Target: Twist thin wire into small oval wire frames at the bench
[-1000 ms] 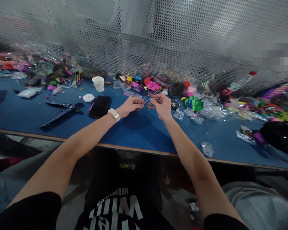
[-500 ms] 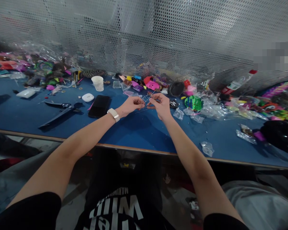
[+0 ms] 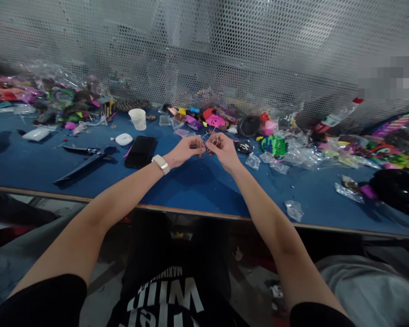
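Observation:
Thin, light-coloured wire [image 3: 214, 130], bent into loops, is held between my two hands above the blue table. My left hand [image 3: 189, 148], with a pale watch band at the wrist, pinches it from the left. From the right, my right hand [image 3: 222, 149] pinches the same wire, its fingertips meeting those of the left. Loose strands stick out above and below the fingers. The exact shape of the wire is partly hidden by the fingers. A black phone [image 3: 141, 151] lies to the left of my left hand.
A white paper cup [image 3: 138, 119], a white case [image 3: 123, 139] and black-bladed tools [image 3: 88, 163] stand or lie to the left. Coloured clay pieces and plastic wrappers line the perforated metal screen [image 3: 191, 54]. A bottle [image 3: 334, 119] leans at the right, behind a black helmet-like object [image 3: 398, 193].
My right hand has shifted slightly left, so its fingertips now meet those of my left hand on the wire. My left hand has barely moved.

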A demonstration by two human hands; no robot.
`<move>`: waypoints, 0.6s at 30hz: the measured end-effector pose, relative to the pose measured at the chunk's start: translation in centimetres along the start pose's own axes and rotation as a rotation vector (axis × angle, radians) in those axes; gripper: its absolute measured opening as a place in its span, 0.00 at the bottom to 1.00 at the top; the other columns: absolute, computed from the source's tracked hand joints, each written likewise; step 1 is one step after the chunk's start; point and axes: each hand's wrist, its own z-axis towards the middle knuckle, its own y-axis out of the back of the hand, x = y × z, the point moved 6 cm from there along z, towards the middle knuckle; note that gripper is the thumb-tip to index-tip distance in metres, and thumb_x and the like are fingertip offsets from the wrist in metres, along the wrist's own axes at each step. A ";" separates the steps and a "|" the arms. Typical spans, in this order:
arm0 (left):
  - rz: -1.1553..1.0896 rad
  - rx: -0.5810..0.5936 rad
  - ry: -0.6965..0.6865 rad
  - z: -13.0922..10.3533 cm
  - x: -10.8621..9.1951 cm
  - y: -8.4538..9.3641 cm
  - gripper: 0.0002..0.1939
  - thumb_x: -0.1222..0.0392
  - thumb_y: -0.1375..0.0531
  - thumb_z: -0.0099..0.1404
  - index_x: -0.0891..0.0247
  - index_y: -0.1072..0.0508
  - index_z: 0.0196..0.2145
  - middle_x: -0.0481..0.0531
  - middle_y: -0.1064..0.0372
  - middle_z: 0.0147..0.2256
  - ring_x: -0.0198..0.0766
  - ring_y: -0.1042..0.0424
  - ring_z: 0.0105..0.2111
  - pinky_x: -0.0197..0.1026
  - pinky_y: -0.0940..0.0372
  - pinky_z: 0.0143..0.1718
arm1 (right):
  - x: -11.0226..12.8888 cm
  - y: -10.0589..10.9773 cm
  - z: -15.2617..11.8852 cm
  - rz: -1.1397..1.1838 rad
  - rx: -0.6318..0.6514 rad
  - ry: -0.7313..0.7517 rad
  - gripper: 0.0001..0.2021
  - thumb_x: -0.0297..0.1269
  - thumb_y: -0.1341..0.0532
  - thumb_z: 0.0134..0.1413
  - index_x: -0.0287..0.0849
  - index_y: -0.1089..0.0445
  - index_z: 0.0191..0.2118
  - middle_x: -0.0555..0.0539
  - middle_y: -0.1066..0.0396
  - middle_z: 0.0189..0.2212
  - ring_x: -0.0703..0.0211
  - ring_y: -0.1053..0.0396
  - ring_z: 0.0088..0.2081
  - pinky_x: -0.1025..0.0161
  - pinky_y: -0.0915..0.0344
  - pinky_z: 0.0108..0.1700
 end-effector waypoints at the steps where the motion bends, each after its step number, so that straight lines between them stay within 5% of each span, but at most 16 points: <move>1: -0.016 -0.001 -0.002 0.0 0.0 -0.1 0.18 0.59 0.20 0.65 0.61 0.27 0.34 0.48 0.27 0.32 0.36 0.26 0.34 0.44 0.26 0.41 | -0.2 -0.1 0.0 0.032 0.004 -0.012 0.32 0.66 0.14 0.45 0.51 0.26 0.41 0.53 0.27 0.32 0.58 0.30 0.33 0.57 0.28 0.33; 8: -0.091 -0.043 0.025 0.0 0.0 0.0 0.21 0.59 0.18 0.65 0.60 0.29 0.35 0.47 0.28 0.33 0.34 0.25 0.32 0.44 0.26 0.41 | -1.4 -1.3 -0.3 0.216 0.051 -0.147 0.33 0.69 0.16 0.46 0.51 0.27 0.41 0.50 0.22 0.40 0.57 0.28 0.38 0.60 0.33 0.33; 18: -0.088 -0.025 -0.006 0.2 0.4 -0.3 0.21 0.57 0.18 0.66 0.61 0.28 0.34 0.47 0.26 0.32 0.34 0.25 0.32 0.44 0.26 0.41 | -1.8 -1.3 0.2 0.234 0.031 -0.086 0.26 0.57 0.17 0.55 0.51 0.28 0.45 0.51 0.25 0.39 0.58 0.29 0.36 0.60 0.32 0.34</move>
